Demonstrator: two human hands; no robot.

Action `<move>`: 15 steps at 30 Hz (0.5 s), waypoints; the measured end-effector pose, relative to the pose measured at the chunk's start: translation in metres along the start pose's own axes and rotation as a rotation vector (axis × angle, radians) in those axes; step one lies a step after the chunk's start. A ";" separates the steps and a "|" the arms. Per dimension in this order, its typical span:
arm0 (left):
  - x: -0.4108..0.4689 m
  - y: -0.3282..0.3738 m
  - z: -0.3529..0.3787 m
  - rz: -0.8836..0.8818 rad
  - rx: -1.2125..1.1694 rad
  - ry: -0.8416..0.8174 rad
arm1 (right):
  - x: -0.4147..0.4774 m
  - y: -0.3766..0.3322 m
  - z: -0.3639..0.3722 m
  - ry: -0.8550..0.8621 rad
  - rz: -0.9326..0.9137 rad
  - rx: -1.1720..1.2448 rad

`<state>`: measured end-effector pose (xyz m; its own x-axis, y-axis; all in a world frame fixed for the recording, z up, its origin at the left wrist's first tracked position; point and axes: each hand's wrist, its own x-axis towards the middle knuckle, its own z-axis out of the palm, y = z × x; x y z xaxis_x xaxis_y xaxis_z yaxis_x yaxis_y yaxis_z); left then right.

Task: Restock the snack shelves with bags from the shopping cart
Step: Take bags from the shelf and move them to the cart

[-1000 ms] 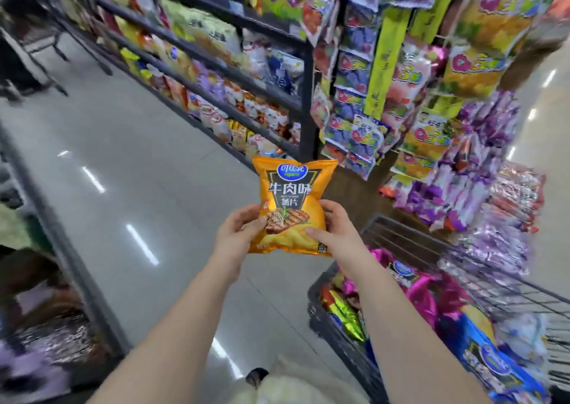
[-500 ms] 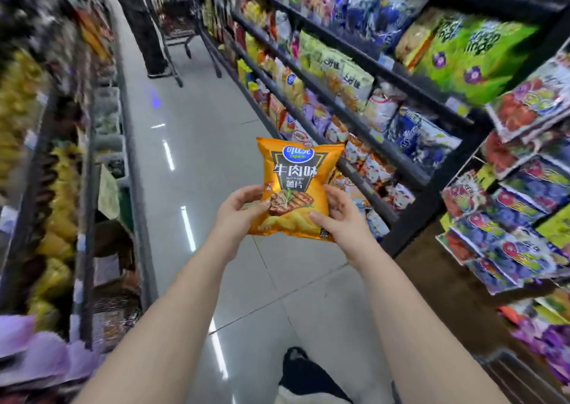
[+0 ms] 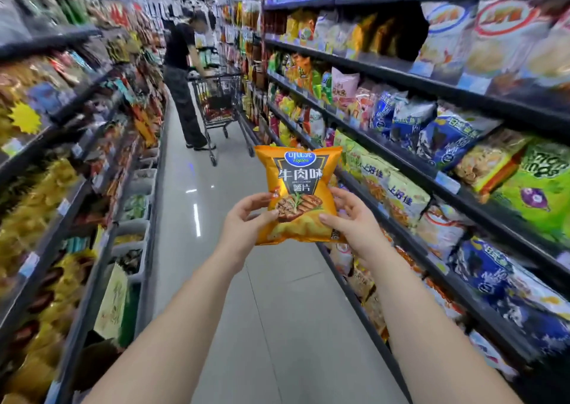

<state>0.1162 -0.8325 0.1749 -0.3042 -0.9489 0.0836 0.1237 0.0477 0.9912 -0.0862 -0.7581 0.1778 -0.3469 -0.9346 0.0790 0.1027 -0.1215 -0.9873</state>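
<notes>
Between left hand [image 3: 245, 223], right hand [image 3: 353, 223]: 牛肉味 bag [image 3: 297, 172].

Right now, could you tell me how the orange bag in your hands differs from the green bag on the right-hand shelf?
The orange bag is gripped upright over the aisle by the left hand and right hand; the green bag sits on the right shelf, untouched. The orange bag pictures grilled meat, the green bag a purple shape. Both are printed snack bags facing the camera.
</notes>
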 end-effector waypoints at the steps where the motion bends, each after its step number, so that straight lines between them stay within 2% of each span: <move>1: 0.025 0.005 0.000 0.017 0.008 -0.011 | 0.026 -0.004 0.002 -0.005 -0.013 0.000; 7: 0.168 0.026 -0.011 0.093 0.086 -0.085 | 0.165 -0.029 0.027 0.009 -0.065 -0.015; 15: 0.378 0.034 -0.039 0.236 0.132 -0.161 | 0.346 -0.034 0.067 0.110 -0.155 -0.032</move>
<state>0.0426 -1.2014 0.2361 -0.4286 -0.8459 0.3175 0.0884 0.3104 0.9465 -0.1468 -1.0997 0.2482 -0.4563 -0.8630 0.2168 0.0107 -0.2490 -0.9684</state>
